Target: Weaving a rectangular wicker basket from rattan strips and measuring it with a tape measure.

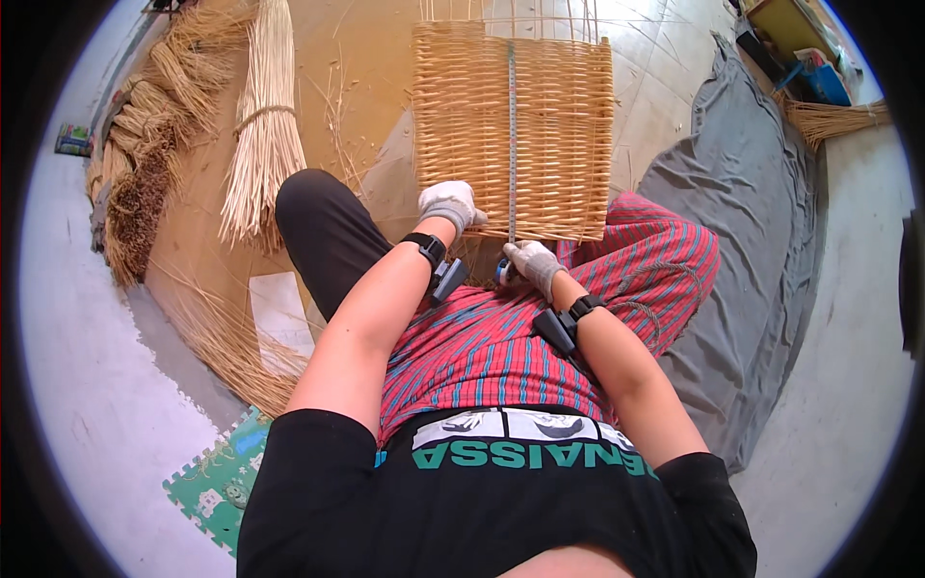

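A flat woven wicker panel [559,135] lies ahead of my knees, with bare stakes sticking out of its far edge. A measuring tape [512,144] runs straight along the panel from far to near. My left hand [450,203], in a white glove, rests on the panel's near left edge. My right hand [533,263], also gloved, is closed on the tape's case just below the panel's near edge. Both wrists carry black straps with small devices. A red and blue striped cloth [501,337] covers my lap.
A tied bundle of pale willow rods [262,116] lies to the left, with darker bundles [145,154] beyond it. Loose rods [226,337] are scattered by my left leg. A grey cloth [761,222] spreads on the right. A green foam mat [217,482] sits under me.
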`<state>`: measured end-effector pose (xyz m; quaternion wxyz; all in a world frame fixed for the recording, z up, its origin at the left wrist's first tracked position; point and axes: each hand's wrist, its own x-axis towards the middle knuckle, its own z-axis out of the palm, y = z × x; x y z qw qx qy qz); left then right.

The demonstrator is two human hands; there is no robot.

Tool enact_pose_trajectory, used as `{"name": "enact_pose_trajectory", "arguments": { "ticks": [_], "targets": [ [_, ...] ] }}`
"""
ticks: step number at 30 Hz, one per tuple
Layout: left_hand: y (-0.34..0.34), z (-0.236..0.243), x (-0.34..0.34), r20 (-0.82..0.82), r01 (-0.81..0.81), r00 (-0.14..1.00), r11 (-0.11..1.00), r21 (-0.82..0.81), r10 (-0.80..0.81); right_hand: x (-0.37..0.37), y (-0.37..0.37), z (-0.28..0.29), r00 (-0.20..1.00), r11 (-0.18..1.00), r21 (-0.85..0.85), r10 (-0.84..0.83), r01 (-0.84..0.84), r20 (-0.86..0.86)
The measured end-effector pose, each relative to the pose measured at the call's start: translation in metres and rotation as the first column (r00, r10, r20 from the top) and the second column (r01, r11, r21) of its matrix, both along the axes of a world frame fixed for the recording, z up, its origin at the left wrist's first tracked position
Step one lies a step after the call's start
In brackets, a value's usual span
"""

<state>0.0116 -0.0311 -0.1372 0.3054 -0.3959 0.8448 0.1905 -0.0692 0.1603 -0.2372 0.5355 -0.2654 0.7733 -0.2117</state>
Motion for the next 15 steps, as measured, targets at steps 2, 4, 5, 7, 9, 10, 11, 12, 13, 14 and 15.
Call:
{"name": "enact_pose_trajectory", "arguments": {
  "ticks": [2,4,5,7,9,10,11,12,13,14,15],
  "targets": [
    [-0.001,-0.001,0.0,0.007,0.005,1.0,1.0,-0.005,-0.005,-0.002,-0.002,0.005,0.995,0.994,0.082,0.076,-0.07,-0.068],
    [-0.002,0.0,-0.004,0.007,0.019,1.0,1.0,-0.01,-0.019,-0.008,-0.002,-0.006,0.99,0.99,0.091,0.112,-0.104,-0.086],
    [-0.002,-0.001,-0.004,0.002,0.018,1.0,1.0,-0.006,-0.018,-0.009,-0.003,-0.007,0.983,0.984,0.101,0.158,-0.148,-0.099],
    [-0.001,0.001,-0.007,-0.014,0.017,1.0,1.0,-0.014,-0.018,-0.013,-0.002,-0.008,0.978,0.98,0.118,0.172,-0.158,-0.121],
    [0.0,-0.003,-0.002,-0.044,0.022,0.999,0.999,-0.034,-0.023,-0.016,-0.001,-0.001,0.945,0.957,0.004,0.286,-0.289,-0.158],
    [0.001,-0.007,0.002,-0.072,0.028,0.997,0.999,-0.047,-0.031,-0.016,0.004,0.005,0.908,0.909,-0.124,0.372,-0.398,-0.19],
    [0.009,-0.008,-0.004,-0.105,0.052,0.993,0.997,-0.065,-0.058,-0.023,0.016,-0.011,0.915,0.9,-0.21,0.336,-0.382,-0.224],
    [0.008,-0.018,0.014,-0.108,0.027,0.993,0.995,-0.099,-0.038,-0.006,0.003,0.023,0.983,0.992,-0.127,0.045,-0.022,0.177],
    [0.013,-0.026,0.015,-0.112,0.048,0.992,0.995,-0.083,-0.057,-0.008,0.013,0.019,0.946,0.946,-0.321,0.068,0.039,0.316],
    [0.015,-0.032,0.02,-0.104,0.054,0.993,0.996,-0.068,-0.061,-0.004,0.007,0.036,0.899,0.967,-0.143,-0.133,0.209,0.417],
    [0.021,-0.031,0.019,-0.101,0.048,0.994,0.998,-0.051,-0.053,-0.005,0.016,0.045,0.754,0.891,-0.231,-0.165,0.39,0.636]
  ]
}}
